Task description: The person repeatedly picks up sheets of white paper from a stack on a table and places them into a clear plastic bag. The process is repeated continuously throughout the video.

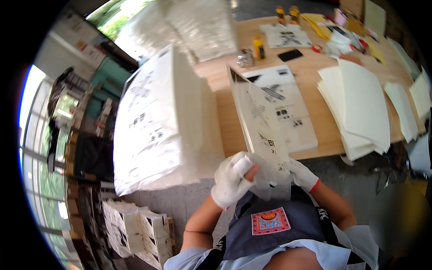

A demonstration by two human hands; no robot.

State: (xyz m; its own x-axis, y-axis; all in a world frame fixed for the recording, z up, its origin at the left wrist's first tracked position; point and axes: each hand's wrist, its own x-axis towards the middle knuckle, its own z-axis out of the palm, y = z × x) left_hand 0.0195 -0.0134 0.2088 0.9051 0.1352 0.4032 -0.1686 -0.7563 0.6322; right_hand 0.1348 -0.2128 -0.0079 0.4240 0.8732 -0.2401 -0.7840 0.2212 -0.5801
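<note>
Bagged panel tilts over the counter, my left grip closed on its near plastic, my right grip pinching its edge, seemingly for steadiness.

Bare tabletop flanks the pale sheets; a tall stack blocks left.

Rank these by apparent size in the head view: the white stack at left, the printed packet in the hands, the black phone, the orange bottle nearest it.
1. White stack
2. Printed packet
3. Black phone and orange bottle: too alike to rank
</note>
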